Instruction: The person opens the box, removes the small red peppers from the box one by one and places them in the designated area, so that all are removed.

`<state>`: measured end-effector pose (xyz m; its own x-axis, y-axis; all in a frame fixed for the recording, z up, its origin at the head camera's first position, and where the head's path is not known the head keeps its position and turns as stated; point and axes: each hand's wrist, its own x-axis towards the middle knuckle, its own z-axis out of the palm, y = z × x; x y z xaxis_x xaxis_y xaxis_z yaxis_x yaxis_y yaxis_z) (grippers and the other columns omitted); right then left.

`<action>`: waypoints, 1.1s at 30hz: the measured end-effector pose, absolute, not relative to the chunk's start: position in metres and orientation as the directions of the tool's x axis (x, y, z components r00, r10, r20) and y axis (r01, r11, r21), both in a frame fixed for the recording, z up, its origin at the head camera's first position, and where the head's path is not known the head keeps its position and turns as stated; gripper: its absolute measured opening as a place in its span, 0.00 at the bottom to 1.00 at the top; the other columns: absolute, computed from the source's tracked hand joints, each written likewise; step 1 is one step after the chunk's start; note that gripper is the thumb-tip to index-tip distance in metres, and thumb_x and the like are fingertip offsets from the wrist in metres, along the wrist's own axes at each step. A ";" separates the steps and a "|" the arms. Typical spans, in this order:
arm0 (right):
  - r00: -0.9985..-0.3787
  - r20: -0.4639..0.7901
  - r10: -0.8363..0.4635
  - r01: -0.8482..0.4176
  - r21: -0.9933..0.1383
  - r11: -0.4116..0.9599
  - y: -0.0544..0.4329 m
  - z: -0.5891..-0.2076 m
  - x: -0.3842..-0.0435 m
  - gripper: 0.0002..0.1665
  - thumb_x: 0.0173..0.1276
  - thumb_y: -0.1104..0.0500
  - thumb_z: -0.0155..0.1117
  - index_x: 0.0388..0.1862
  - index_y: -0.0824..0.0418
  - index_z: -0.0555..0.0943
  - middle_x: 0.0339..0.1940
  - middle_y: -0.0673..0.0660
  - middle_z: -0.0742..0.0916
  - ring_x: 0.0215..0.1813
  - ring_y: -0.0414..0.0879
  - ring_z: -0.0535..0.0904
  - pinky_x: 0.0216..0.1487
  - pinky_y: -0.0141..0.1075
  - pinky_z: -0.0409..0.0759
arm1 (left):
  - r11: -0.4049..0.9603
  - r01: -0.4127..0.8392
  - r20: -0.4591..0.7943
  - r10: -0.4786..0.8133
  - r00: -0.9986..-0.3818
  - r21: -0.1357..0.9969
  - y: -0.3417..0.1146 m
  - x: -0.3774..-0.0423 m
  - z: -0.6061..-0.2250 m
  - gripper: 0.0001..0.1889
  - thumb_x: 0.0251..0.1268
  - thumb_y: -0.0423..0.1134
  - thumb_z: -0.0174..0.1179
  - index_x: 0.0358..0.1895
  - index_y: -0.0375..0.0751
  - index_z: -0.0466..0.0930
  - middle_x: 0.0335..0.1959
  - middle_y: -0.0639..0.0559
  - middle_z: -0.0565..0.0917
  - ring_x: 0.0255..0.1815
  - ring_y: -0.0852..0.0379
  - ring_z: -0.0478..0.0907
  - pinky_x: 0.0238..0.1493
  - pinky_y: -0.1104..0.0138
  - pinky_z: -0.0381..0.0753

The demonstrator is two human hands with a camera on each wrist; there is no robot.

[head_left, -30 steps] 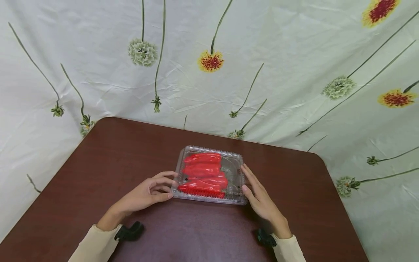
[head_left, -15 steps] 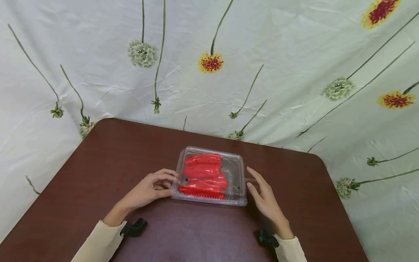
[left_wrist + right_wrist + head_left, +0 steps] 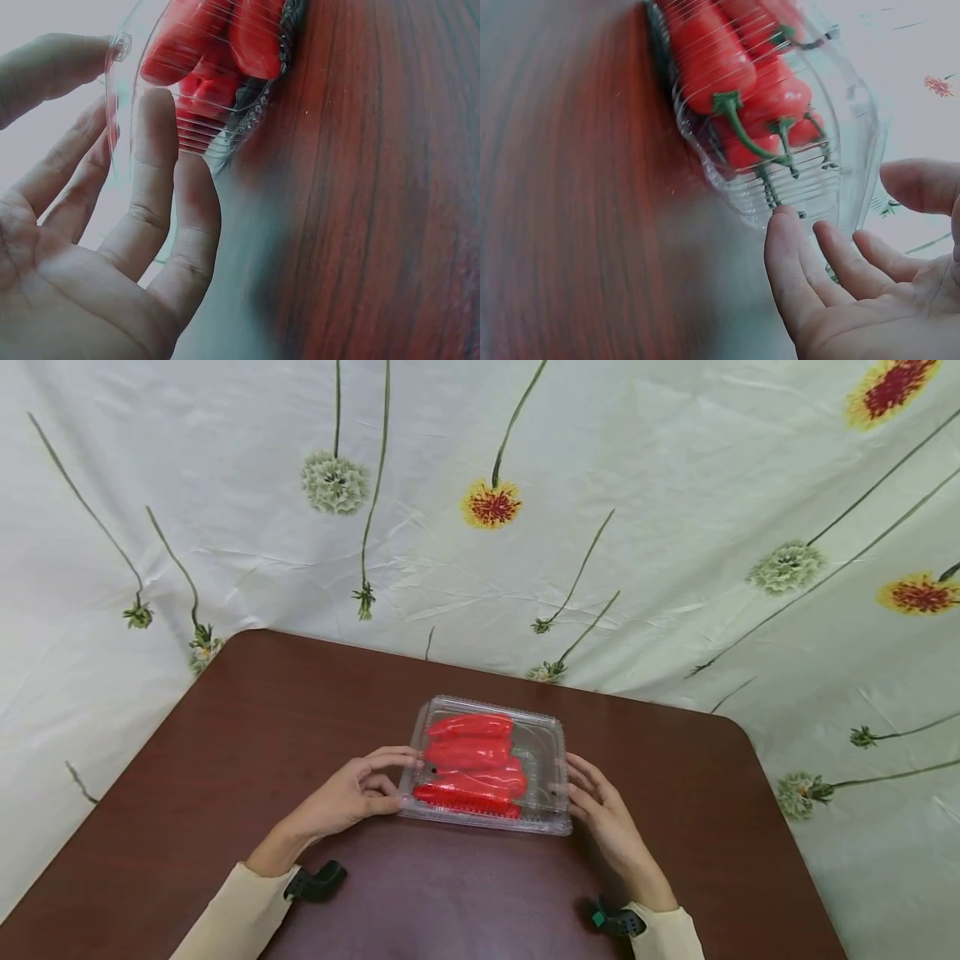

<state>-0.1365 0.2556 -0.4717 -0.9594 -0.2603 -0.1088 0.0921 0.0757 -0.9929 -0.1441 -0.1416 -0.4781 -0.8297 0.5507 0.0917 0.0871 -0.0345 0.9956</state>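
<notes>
White hanging cloth printed with dandelions and red-and-yellow flowers (image 3: 420, 552) backs a dark reddish-brown wooden table with rounded far corners (image 3: 322, 693). Near the middle of that table sits a clear, rectangular plastic box with ribbed walls (image 3: 542, 739), its lid on. Glossy red elongated peppers (image 3: 471, 752) lie crosswise inside, filling the left and middle; their curled green stems (image 3: 744, 136) reach toward the right wall. Whether the base rests fully flat cannot be told.

I would expect the box to be light, its thin walls springy and easily dented, the smooth plastic slippery, and the peppers free to slide toward the stem side if it tips. Best hold: both short sides, low down, with thumbs at the near corners and no squeezing of the lid.

At the left side, the left hand (image 3: 351, 795) is spread loosely, fingertips against the wall and thumb by the near corner. At the right side, the right hand (image 3: 611, 820) is relaxed, fingers lightly bent, fingertips at the wall without a firm grip. Black wrist straps (image 3: 318, 882) and cream sleeves (image 3: 232, 917) lie nearer.
</notes>
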 end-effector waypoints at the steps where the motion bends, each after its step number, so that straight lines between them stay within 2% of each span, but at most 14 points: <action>1: -0.957 -0.120 -0.264 0.110 -0.993 0.051 0.257 -0.471 -0.136 0.33 0.80 0.59 0.53 0.79 0.60 0.57 0.77 0.66 0.66 0.61 0.38 0.81 0.56 0.30 0.77 | -0.032 0.095 0.097 0.554 -0.827 0.995 -0.141 -0.144 -0.479 0.28 0.64 0.27 0.65 0.67 0.32 0.71 0.71 0.45 0.66 0.34 0.55 0.85 0.41 0.68 0.83; 6: -0.944 -0.152 -0.291 0.165 -0.986 -0.020 0.260 -0.468 -0.134 0.33 0.80 0.60 0.51 0.79 0.62 0.55 0.79 0.67 0.62 0.63 0.39 0.80 0.59 0.32 0.77 | 0.014 0.116 0.089 0.545 -0.834 0.993 -0.140 -0.146 -0.478 0.26 0.63 0.29 0.67 0.65 0.33 0.74 0.72 0.36 0.63 0.36 0.55 0.85 0.41 0.66 0.84; 13: -0.937 -0.208 -0.280 0.234 -0.970 -0.063 0.257 -0.462 -0.134 0.31 0.78 0.63 0.54 0.75 0.67 0.57 0.76 0.65 0.66 0.64 0.38 0.79 0.59 0.31 0.78 | 0.051 0.088 0.047 0.533 -0.845 0.995 -0.140 -0.146 -0.473 0.27 0.61 0.31 0.69 0.64 0.35 0.75 0.73 0.40 0.65 0.38 0.54 0.85 0.41 0.66 0.84; 21: -0.926 -0.221 -0.305 0.254 -0.964 -0.073 0.257 -0.458 -0.132 0.32 0.78 0.64 0.53 0.74 0.72 0.56 0.71 0.56 0.73 0.63 0.36 0.79 0.60 0.32 0.77 | 0.055 0.061 0.024 0.519 -0.855 0.997 -0.141 -0.145 -0.471 0.28 0.60 0.32 0.71 0.65 0.34 0.75 0.74 0.39 0.65 0.29 0.51 0.83 0.36 0.71 0.78; 24: -0.922 -0.231 -0.311 0.259 -0.965 -0.052 0.257 -0.457 -0.131 0.32 0.78 0.64 0.52 0.75 0.72 0.55 0.68 0.52 0.75 0.62 0.36 0.78 0.61 0.32 0.76 | 0.049 0.065 0.030 0.519 -0.854 0.997 -0.141 -0.146 -0.472 0.28 0.60 0.31 0.70 0.64 0.31 0.75 0.74 0.36 0.64 0.30 0.53 0.83 0.37 0.71 0.79; 29: -0.912 -0.214 -0.349 0.254 -0.964 -0.073 0.265 -0.457 -0.124 0.31 0.77 0.67 0.52 0.76 0.69 0.58 0.61 0.49 0.77 0.59 0.37 0.76 0.61 0.31 0.75 | 0.056 0.046 0.011 0.518 -0.856 0.997 -0.141 -0.143 -0.472 0.28 0.60 0.32 0.70 0.65 0.34 0.75 0.74 0.39 0.64 0.33 0.56 0.84 0.38 0.70 0.80; 33: -0.907 -0.194 -0.373 0.254 -0.960 -0.117 0.266 -0.456 -0.120 0.30 0.76 0.70 0.50 0.76 0.69 0.61 0.59 0.47 0.79 0.59 0.37 0.75 0.60 0.30 0.74 | 0.053 0.040 0.007 0.518 -0.855 0.998 -0.141 -0.141 -0.474 0.29 0.61 0.32 0.70 0.66 0.34 0.75 0.74 0.39 0.65 0.33 0.54 0.84 0.37 0.70 0.80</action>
